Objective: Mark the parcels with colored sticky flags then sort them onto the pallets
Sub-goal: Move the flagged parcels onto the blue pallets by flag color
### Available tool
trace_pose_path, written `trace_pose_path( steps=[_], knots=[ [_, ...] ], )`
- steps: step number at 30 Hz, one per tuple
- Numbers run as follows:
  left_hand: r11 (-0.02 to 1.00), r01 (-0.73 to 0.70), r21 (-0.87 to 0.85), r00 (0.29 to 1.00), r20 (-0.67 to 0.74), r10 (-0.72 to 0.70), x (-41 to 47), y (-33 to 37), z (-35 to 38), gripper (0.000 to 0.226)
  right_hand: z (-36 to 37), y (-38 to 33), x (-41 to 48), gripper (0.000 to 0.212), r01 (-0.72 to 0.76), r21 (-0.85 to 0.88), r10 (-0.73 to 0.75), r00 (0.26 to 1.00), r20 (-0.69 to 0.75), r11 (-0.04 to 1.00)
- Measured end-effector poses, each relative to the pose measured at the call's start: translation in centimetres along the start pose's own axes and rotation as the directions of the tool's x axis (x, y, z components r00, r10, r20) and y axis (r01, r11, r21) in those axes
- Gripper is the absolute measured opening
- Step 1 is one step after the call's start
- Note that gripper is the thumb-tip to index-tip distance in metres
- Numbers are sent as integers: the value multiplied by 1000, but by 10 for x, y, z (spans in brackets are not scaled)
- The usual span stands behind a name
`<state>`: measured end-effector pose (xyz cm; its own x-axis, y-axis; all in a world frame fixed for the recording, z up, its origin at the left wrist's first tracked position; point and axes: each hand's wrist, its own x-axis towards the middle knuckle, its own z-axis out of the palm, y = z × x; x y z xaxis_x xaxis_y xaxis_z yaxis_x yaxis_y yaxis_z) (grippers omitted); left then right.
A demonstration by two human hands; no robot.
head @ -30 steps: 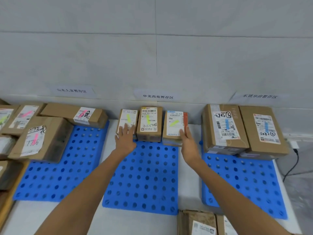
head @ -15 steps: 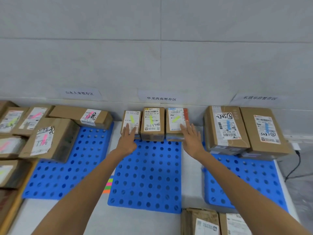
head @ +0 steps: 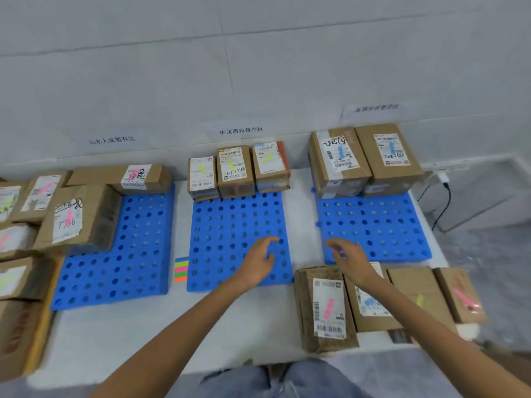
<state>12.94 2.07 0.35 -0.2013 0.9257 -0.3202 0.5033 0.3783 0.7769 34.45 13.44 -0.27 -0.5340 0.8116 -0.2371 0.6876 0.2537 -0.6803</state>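
**Both hands free over the pallets, 4 flagged parcels waiting at the near right**

The left hand [head: 258, 259] hovers over the near right part of the middle pallet [head: 235, 225], fingers loosely curled and holding nothing. The right hand [head: 350, 257] hangs over the near left corner of the right pallet [head: 388, 225], fingers relaxed and apart, also carrying nothing. Neither touches a parcel.

Just nearer than the right hand, along the near right edge of the table [head: 143, 326], 4 parcels lie in a row with their flags up. The pink parcel [head: 327, 308] is leftmost, beside the middle pallet's near right corner and between the 2 forearms. The blue parcel [head: 370, 307] lies against its right side, partly hidden by the right forearm. Then come the yellow parcel [head: 416, 291] and the end parcel [head: 462, 294], flagged pink.

These look like stiff taped cartons, probably light, though weight cannot be read. The card sides should grip well. The label on top looks slicker, and a thumb dragged across it could peel the flag. The best hold, I judge, is fingers and thumb on the 2 long sides, leaving the top alone.

Farther out, 3 yellow-flagged boxes [head: 234, 170] line the middle pallet's far edge and 2 blue-flagged boxes [head: 339, 159] the right pallet's. Pink-flagged ones sit on the left pallet [head: 138, 239]. The flag pad [head: 181, 270] lies on the table between the left and middle pallets.
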Motion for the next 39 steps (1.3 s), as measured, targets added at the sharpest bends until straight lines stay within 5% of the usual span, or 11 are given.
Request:
trace_pose_path(
  steps=[6,14,20,26,33,39],
  knots=[
    [977,213,-6,935,291,-202,-44,10,68,42,29,45,-77,25,-219,-110,232,965,123,970],
    [914,384,-134,830,483,-278,-79,24,107,63,50,53,-117,41,-265,-50,270,951,149,963],
    [857,437,-272,845,449,-289,-89,27,106,59,46,50,-109,40,-357,273,333,934,130,894],
    [746,485,-457,870,342,-356,-92,23,108,49,42,42,-114,41,-294,393,280,955,94,871],
    [658,350,-667,925,133,-357,-94,27,88,40,12,21,-103,36,-96,493,82,995,50,865],
    [749,156,-644,938,-140,-316,-88,22,23,40,16,-45,-66,35,47,549,-71,997,23,835]
  ],
)
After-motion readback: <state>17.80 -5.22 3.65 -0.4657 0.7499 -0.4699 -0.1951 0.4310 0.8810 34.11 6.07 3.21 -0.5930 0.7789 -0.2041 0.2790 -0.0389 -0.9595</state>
